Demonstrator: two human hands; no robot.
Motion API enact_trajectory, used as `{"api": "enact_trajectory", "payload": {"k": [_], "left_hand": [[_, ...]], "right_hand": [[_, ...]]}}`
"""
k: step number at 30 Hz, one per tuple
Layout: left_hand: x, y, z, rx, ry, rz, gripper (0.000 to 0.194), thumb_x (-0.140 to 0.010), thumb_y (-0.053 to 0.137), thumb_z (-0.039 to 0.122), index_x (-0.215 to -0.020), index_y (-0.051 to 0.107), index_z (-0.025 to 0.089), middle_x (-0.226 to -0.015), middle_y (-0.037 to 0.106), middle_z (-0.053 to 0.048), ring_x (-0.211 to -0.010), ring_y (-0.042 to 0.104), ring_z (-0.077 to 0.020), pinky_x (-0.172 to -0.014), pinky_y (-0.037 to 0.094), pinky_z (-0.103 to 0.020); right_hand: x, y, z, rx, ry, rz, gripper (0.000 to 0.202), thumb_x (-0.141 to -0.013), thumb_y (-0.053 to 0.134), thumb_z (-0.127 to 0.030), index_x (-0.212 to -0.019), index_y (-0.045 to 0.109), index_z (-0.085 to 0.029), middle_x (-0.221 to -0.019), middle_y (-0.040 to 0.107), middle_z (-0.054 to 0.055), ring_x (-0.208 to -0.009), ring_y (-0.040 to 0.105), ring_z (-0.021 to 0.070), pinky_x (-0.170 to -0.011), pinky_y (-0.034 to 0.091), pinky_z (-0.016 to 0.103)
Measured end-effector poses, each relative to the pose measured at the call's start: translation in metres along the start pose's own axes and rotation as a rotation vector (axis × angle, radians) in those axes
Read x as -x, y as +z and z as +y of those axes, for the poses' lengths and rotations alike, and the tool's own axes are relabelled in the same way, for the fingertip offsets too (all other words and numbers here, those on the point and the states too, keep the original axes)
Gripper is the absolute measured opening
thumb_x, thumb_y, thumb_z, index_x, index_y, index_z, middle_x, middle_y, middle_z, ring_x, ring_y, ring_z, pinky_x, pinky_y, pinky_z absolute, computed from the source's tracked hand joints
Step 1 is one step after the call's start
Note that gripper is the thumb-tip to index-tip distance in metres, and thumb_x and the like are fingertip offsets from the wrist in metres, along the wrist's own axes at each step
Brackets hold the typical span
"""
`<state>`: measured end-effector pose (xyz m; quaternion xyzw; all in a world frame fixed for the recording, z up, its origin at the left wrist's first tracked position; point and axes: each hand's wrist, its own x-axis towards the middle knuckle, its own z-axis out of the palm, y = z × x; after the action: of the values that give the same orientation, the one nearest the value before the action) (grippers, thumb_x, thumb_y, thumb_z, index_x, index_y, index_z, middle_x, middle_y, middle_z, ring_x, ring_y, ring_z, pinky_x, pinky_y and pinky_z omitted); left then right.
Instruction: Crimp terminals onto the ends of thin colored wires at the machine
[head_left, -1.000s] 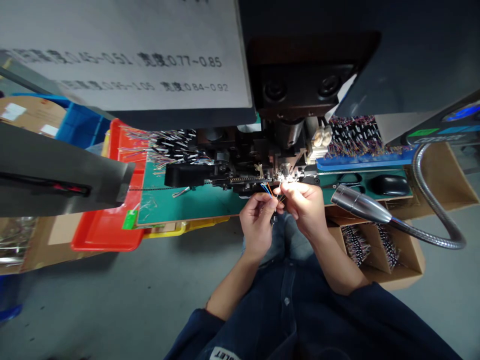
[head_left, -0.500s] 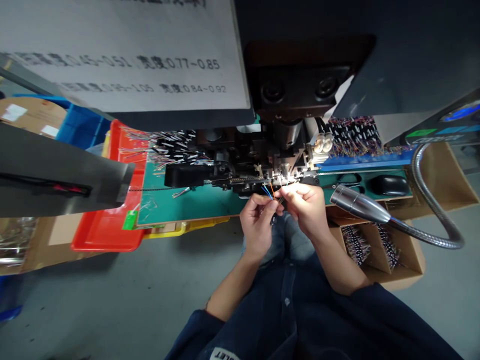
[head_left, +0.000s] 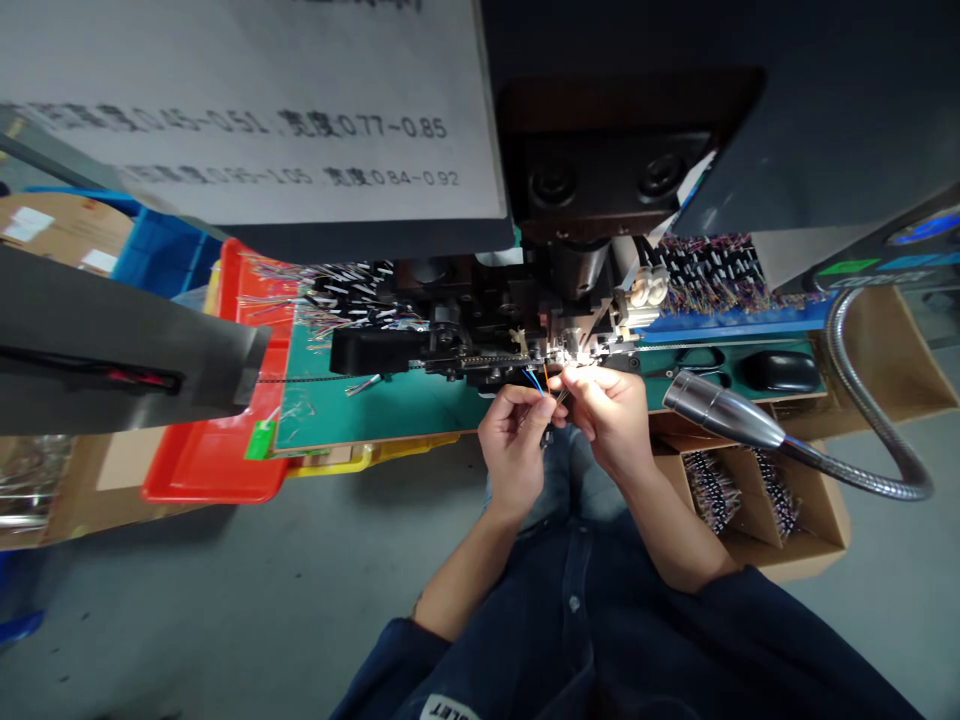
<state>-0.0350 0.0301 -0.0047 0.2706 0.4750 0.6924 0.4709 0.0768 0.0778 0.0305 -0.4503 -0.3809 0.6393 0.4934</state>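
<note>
Thin coloured wires (head_left: 533, 381), blue and orange among them, fan out from between my fingertips. My left hand (head_left: 516, 450) is closed in a pinch on the bundle, with a dark piece hanging below it. Close beside it, my right hand (head_left: 609, 410) pinches the wires at the lit working point of a crimping machine (head_left: 574, 345). Its fingertips are just below the metal parts, and the wire ends there are hidden or too small to make out.
A bendable metal lamp (head_left: 720, 410) points in from the right. Wire bundles lie on a red tray (head_left: 217, 465) at the left and in a cardboard box (head_left: 810, 555) at the lower right. A black mouse-shaped object (head_left: 780, 371) rests on the green board (head_left: 390, 410).
The view has shifted very slightly. My right hand's fingertips have moved a little left, and the green wire end that showed above them is no longer visible.
</note>
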Motion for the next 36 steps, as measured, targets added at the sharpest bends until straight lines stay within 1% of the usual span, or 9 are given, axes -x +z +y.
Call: {"api": "enact_trajectory", "payload": {"k": [5, 9, 12, 17, 20, 24, 28, 33, 36], "left_hand": [[0.000, 0.000, 0.002, -0.018, 0.002, -0.008, 0.028, -0.100, 0.097, 0.044, -0.097, 0.079, 0.023, -0.081, 0.075, 0.002, -0.071, 0.071, -0.0129, -0.071, 0.063, -0.025], [0.001, -0.001, 0.002, -0.046, -0.015, -0.039, 0.030, -0.101, 0.095, 0.046, -0.096, 0.077, 0.023, -0.080, 0.076, 0.001, -0.070, 0.072, -0.0144, -0.070, 0.064, -0.027], [0.001, -0.003, -0.001, -0.048, -0.020, -0.083, 0.030, -0.100, 0.096, 0.047, -0.096, 0.077, 0.023, -0.080, 0.078, 0.000, -0.069, 0.073, -0.0149, -0.069, 0.064, -0.027], [0.001, -0.003, -0.002, -0.049, -0.023, -0.068, 0.036, -0.100, 0.096, 0.046, -0.090, 0.071, 0.022, -0.080, 0.079, 0.000, -0.069, 0.075, -0.0144, -0.068, 0.063, -0.026], [0.000, -0.001, -0.001, -0.030, 0.001, -0.057, 0.039, -0.099, 0.097, 0.048, -0.088, 0.069, 0.022, -0.079, 0.079, 0.001, -0.067, 0.074, -0.0138, -0.067, 0.062, -0.026], [-0.001, 0.001, 0.000, -0.016, 0.027, -0.048, 0.041, -0.099, 0.098, 0.049, -0.087, 0.069, 0.022, -0.081, 0.080, 0.001, -0.065, 0.074, -0.0130, -0.066, 0.062, -0.026], [-0.001, 0.003, 0.001, -0.020, 0.024, -0.032, 0.042, -0.098, 0.098, 0.052, -0.087, 0.070, 0.022, -0.080, 0.080, 0.001, -0.065, 0.074, -0.0136, -0.066, 0.063, -0.027], [-0.001, 0.003, 0.001, -0.011, 0.039, -0.033, 0.035, -0.099, 0.097, 0.047, -0.089, 0.074, 0.022, -0.081, 0.080, 0.000, -0.066, 0.074, -0.0135, -0.066, 0.063, -0.026], [-0.001, 0.001, 0.001, -0.025, 0.033, -0.037, 0.036, -0.099, 0.098, 0.048, -0.090, 0.074, 0.023, -0.080, 0.080, 0.001, -0.066, 0.074, -0.0138, -0.067, 0.063, -0.027]], "right_hand": [[0.000, 0.000, -0.005, 0.049, 0.024, 0.011, 0.039, -0.095, 0.088, -0.059, -0.083, 0.090, -0.021, -0.063, 0.073, 0.002, -0.042, 0.038, 0.0089, -0.043, 0.036, 0.027], [0.003, -0.002, -0.014, 0.105, 0.008, -0.046, 0.039, -0.097, 0.089, -0.059, -0.089, 0.091, -0.021, -0.055, 0.065, -0.001, -0.043, 0.040, 0.0107, -0.043, 0.036, 0.028], [0.006, -0.003, -0.017, 0.162, 0.007, -0.069, 0.039, -0.095, 0.093, -0.061, -0.093, 0.092, -0.023, -0.056, 0.063, -0.002, -0.045, 0.046, 0.0128, -0.043, 0.038, 0.028], [0.002, -0.005, -0.011, 0.121, 0.023, -0.071, 0.041, -0.097, 0.089, -0.064, -0.093, 0.093, -0.024, -0.058, 0.067, 0.001, -0.045, 0.051, 0.0144, -0.041, 0.036, 0.029], [0.000, -0.004, -0.006, 0.074, 0.035, -0.049, 0.039, -0.097, 0.089, -0.061, -0.095, 0.094, -0.022, -0.055, 0.066, -0.001, -0.042, 0.047, 0.0123, -0.041, 0.033, 0.028], [-0.001, -0.001, -0.006, 0.054, 0.043, -0.013, 0.040, -0.094, 0.090, -0.060, -0.086, 0.092, -0.020, -0.052, 0.063, -0.002, -0.039, 0.039, 0.0095, -0.039, 0.032, 0.026], [-0.001, 0.000, -0.007, 0.072, 0.050, 0.009, 0.039, -0.093, 0.089, -0.060, -0.089, 0.094, -0.021, -0.057, 0.069, 0.000, -0.040, 0.039, 0.0092, -0.039, 0.031, 0.026], [0.000, 0.000, -0.005, 0.066, 0.036, 0.006, 0.034, -0.095, 0.087, -0.054, -0.085, 0.092, -0.022, -0.063, 0.074, 0.003, -0.041, 0.039, 0.0085, -0.040, 0.030, 0.026], [0.000, -0.001, -0.008, 0.070, 0.033, -0.002, 0.037, -0.095, 0.088, -0.057, -0.084, 0.091, -0.022, -0.063, 0.074, 0.003, -0.042, 0.039, 0.0091, -0.040, 0.030, 0.027]]}}
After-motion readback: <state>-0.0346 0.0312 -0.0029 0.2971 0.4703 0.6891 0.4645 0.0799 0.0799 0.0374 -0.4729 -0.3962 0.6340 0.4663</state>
